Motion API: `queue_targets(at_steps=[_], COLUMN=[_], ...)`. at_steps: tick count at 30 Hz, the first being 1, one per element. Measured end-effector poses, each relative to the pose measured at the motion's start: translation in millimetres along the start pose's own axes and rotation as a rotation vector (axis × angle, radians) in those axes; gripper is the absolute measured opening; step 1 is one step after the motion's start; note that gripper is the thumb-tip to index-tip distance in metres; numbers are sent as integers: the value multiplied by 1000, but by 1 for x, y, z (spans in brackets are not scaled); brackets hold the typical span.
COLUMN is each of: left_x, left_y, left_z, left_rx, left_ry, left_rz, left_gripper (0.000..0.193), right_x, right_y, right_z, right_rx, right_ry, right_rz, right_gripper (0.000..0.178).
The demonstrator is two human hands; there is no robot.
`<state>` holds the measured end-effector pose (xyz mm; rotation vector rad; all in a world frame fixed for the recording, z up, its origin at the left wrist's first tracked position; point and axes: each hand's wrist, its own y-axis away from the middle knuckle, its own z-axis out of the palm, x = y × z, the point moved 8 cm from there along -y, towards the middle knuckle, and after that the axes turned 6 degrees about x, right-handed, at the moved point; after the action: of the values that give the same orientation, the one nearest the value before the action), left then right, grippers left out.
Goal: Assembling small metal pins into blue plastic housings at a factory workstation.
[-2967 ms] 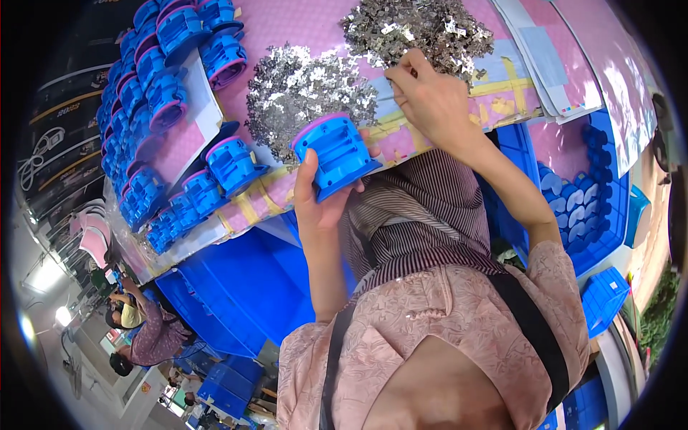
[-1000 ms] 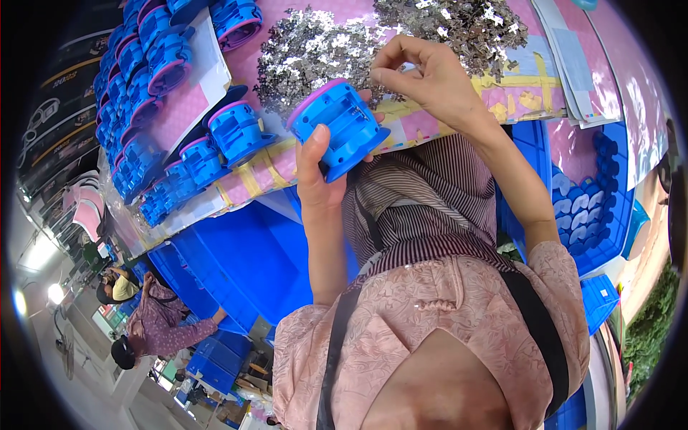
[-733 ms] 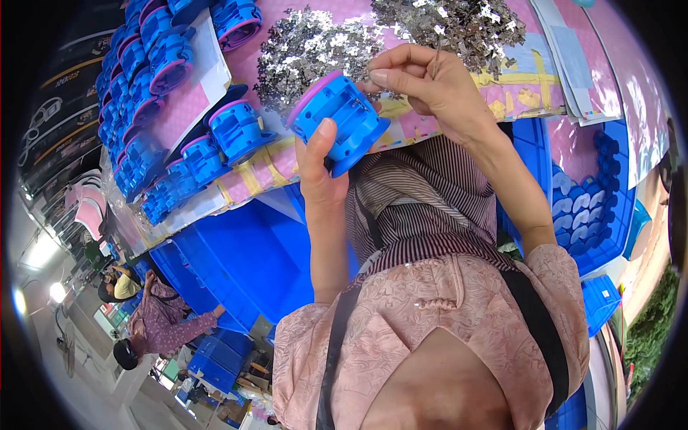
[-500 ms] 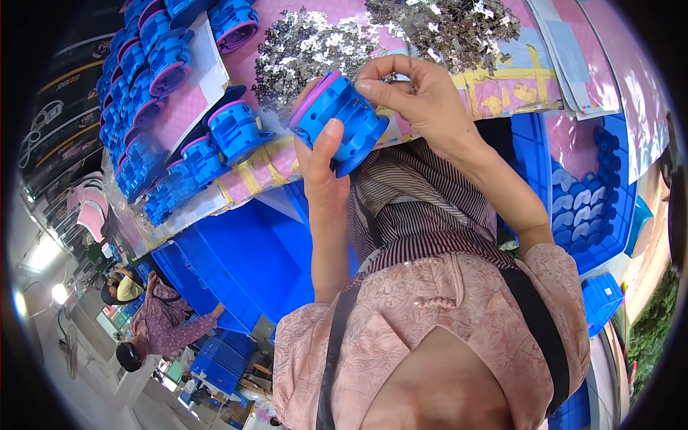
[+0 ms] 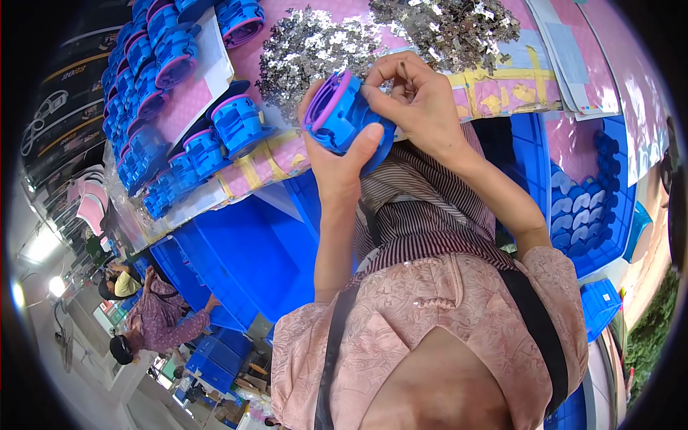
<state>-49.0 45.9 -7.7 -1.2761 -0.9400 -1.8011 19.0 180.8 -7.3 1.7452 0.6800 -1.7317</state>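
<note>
My left hand grips a round blue plastic housing with a pink ring on one end, held tilted above the table's near edge. Its thumb lies across the housing's side. Close against the housing's right side is my right hand, its fingers curled and thumb and forefinger pinched together. Whatever may be between those fingertips is too small to make out. Just beyond both hands lies a pile of small silvery metal pieces, and a second, darker metal pile sits to its right.
Several similar blue housings stand along the table's left side. Yellow tape runs along the table edge. A blue crate is below on the left; another crate at right holds blue parts. A co-worker is at lower left.
My left hand has turned the housing so its pink-ringed end shows more, and shifted it slightly right. My right hand stays beside it, fingers curled more tightly.
</note>
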Motion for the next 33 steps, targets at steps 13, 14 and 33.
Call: queue_targets(at_steps=[13, 14, 33], left_x=[12, 26, 204], left_y=[1, -5, -114], left_z=[-36, -47, -223], left_rx=[41, 49, 762], left_ry=[158, 223, -1307], left_rz=[-213, -133, 989], left_gripper=[78, 62, 28], right_x=[-66, -62, -16], right_y=[26, 21, 34], right_z=[25, 21, 44], right_rx=[-75, -48, -216], right_ry=[323, 202, 215], right_rz=[-547, -445, -156], right_gripper=[15, 14, 14])
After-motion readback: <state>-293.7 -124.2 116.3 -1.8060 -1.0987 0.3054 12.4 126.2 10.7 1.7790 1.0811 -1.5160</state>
